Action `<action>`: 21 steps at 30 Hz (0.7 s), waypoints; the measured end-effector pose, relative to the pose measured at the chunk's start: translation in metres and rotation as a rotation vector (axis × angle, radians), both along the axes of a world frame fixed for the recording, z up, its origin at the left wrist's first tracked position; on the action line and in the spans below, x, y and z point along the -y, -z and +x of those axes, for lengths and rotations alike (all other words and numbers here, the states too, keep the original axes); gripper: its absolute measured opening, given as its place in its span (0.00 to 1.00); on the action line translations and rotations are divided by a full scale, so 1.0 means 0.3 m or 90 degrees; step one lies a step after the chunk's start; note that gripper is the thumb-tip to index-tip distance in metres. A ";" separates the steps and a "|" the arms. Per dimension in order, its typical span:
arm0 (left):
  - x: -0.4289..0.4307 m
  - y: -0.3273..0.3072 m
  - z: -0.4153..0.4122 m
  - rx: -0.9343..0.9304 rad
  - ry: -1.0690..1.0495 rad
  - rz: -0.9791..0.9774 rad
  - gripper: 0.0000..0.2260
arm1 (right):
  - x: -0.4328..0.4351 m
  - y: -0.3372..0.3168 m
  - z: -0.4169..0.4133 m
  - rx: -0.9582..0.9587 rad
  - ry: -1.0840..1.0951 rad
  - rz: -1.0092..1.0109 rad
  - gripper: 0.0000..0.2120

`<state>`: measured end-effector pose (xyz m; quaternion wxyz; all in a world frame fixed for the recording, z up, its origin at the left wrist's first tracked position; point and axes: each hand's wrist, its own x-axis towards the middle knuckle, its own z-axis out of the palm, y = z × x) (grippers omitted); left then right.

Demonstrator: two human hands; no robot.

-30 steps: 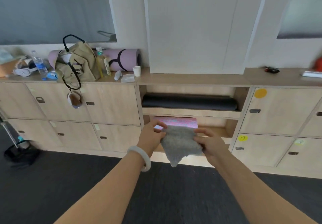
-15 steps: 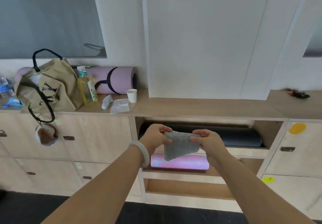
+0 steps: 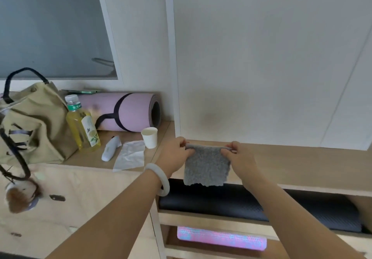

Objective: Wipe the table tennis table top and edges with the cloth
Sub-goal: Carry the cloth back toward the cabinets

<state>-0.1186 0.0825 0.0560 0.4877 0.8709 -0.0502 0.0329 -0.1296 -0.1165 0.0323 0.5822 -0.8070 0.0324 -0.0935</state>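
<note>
Head view, the only one.

- Both hands are up in front of me with the cloth [image 3: 207,168] stretched between them.
- Left hand [image 3: 175,152] pinches the top left corner. Right hand [image 3: 239,158] pinches the top right corner. Thumb and fingertips are closed on the rolled top edge, nothing else in either hand.
- The cloth is grey and fuzzy and hangs flat in the air, bottom edge loose. It's in front of the counter [image 3: 291,158] lip and overlaps the dark mat [image 3: 221,202] on the open shelf below. Can't tell if it touches either.
- Left on the counter: paper cup [image 3: 150,137] near my left hand, a loose tissue [image 3: 130,156], bottle [image 3: 83,124], rolled purple mat [image 3: 124,111], tan bag [image 3: 30,124].
- No table tennis table in frame, so I judge wiping hasn't started. This looks like squaring up the cloth.

Risks:
- It's a two-corner pinch only. If one corner slips, the cloth swings off the other hand or drops to the floor and picks up dirt.
- This is no wiping grip. I need to refold or bunch it into one palm, and that regrasp is where a drop is likeliest.
- The cup is light and close to my left wrist. A careless turn away could knock it over, contents unknown.
- The tissue could catch on the fuzzy cloth if I lower it there.
- Can't tell if the cloth is damp.
</note>
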 end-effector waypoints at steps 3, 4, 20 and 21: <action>0.018 0.002 0.191 -0.023 0.009 -0.060 0.05 | 0.025 -0.003 0.206 -0.061 -0.021 0.113 0.07; 0.023 0.009 0.242 -0.030 0.003 -0.069 0.05 | 0.030 0.003 0.260 -0.076 -0.014 0.155 0.07; 0.024 0.216 0.670 -0.042 -0.139 0.283 0.17 | -0.037 0.208 0.658 -0.117 0.049 -0.296 0.15; 0.028 0.236 0.670 0.001 -0.139 0.311 0.17 | -0.035 0.224 0.651 -0.050 0.042 -0.412 0.14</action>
